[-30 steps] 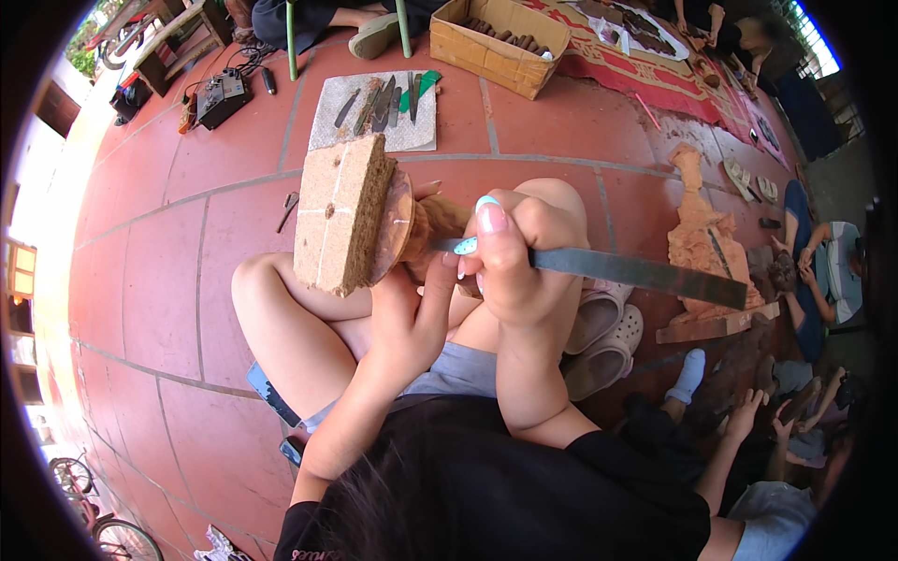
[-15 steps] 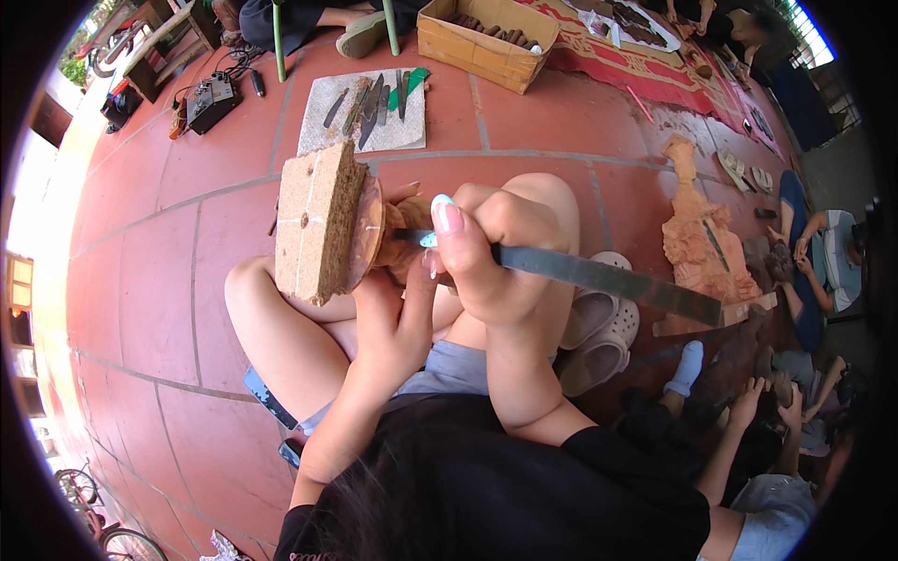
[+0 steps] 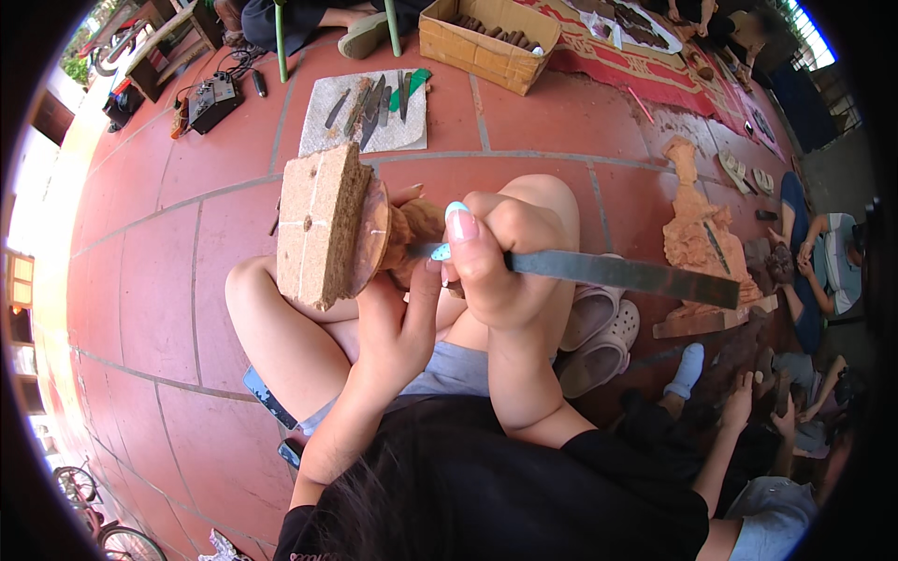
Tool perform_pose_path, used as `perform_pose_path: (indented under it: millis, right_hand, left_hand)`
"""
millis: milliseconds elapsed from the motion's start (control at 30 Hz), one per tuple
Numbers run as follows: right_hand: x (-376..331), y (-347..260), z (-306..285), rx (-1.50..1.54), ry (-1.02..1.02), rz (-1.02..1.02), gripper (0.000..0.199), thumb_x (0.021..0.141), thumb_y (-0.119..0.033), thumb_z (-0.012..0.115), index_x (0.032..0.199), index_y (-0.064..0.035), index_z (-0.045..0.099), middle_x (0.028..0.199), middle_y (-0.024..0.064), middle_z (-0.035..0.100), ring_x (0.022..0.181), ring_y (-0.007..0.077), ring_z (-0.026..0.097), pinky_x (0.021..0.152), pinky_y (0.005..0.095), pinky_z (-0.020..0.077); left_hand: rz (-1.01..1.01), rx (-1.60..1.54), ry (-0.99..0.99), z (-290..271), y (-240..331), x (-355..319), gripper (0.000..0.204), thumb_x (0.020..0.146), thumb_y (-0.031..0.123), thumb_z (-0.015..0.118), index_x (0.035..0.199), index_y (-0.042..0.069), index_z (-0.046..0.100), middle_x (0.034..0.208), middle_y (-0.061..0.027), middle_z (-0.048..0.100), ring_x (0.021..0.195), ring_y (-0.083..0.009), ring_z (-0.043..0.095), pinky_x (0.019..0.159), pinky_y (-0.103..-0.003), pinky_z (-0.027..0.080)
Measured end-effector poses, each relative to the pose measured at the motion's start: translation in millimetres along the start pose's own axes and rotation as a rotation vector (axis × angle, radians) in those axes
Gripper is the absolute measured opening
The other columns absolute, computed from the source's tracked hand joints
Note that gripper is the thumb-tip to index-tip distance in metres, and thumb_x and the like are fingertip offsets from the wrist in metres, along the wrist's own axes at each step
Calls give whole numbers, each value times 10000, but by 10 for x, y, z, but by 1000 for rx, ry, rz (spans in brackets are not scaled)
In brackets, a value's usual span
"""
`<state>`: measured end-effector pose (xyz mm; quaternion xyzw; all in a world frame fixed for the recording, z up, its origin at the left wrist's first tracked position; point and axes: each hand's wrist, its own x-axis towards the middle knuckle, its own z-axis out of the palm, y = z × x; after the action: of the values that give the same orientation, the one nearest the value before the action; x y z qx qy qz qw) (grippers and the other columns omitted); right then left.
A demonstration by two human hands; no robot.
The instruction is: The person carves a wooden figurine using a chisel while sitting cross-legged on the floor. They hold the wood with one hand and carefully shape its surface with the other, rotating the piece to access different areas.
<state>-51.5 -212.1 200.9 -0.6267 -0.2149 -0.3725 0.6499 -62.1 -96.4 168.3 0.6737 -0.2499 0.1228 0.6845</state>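
Note:
My left hand (image 3: 398,318) is closed round a brown wood carving (image 3: 416,224), held over my crossed legs. The carving's round base is joined to a thick chipboard block (image 3: 313,224) marked with white lines. My right hand (image 3: 500,266) grips a flat, dark metal carving tool (image 3: 627,278), its long end pointing out to the right. The tool's other end meets the wood beside my left thumb. My fingers hide part of the carving and the tool's tip.
Several blades lie on a pale mat (image 3: 365,112) ahead, near a cardboard box (image 3: 486,42). A large wood carving (image 3: 706,234) stands to the right, past grey clogs (image 3: 599,346). A black electrical unit (image 3: 213,103) sits far left. Other people work at the right.
My right hand and the tool have shifted slightly right and down, and the tool's outer end reaches further right. The block and carving have moved very little.

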Motion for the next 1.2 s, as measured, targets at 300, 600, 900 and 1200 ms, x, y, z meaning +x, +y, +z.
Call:
perform_pose_path:
  millis: [300, 600, 900, 1200]
  right_hand:
    - [17, -18, -18, 21, -33, 9, 330, 820, 49, 641, 594, -29, 413, 528, 64, 530, 444, 87, 451, 410, 239, 357]
    - [79, -47, 5, -47, -42, -48, 346, 822, 43, 640, 590, -36, 397, 523, 56, 521, 435, 86, 440, 403, 242, 343]
    - [54, -35, 36, 4, 16, 30, 349, 838, 14, 657, 598, -46, 411, 506, 39, 518, 430, 68, 435, 399, 232, 336]
    - [75, -68, 61, 2, 39, 110, 375, 839, -9, 686, 582, -53, 416, 486, 17, 490, 430, 56, 420, 403, 226, 327]
  left_hand:
    - [-10, -31, -7, -9, -9, -23, 544, 915, -57, 492, 1411, -43, 271, 1333, -152, 434, 1130, -186, 506, 943, -310, 441]
    - [6, -36, -9, 5, 3, -2, 527, 928, -43, 493, 1407, -39, 272, 1336, -154, 430, 1148, -196, 505, 942, -316, 449]
    - [-89, -57, -32, -15, 50, -21, 526, 931, -38, 509, 1403, -39, 278, 1295, -153, 457, 1138, -192, 509, 937, -319, 452]
    - [-88, -104, -44, -30, 45, -32, 532, 936, -41, 501, 1413, -38, 267, 1273, -156, 470, 1133, -194, 518, 938, -313, 455]
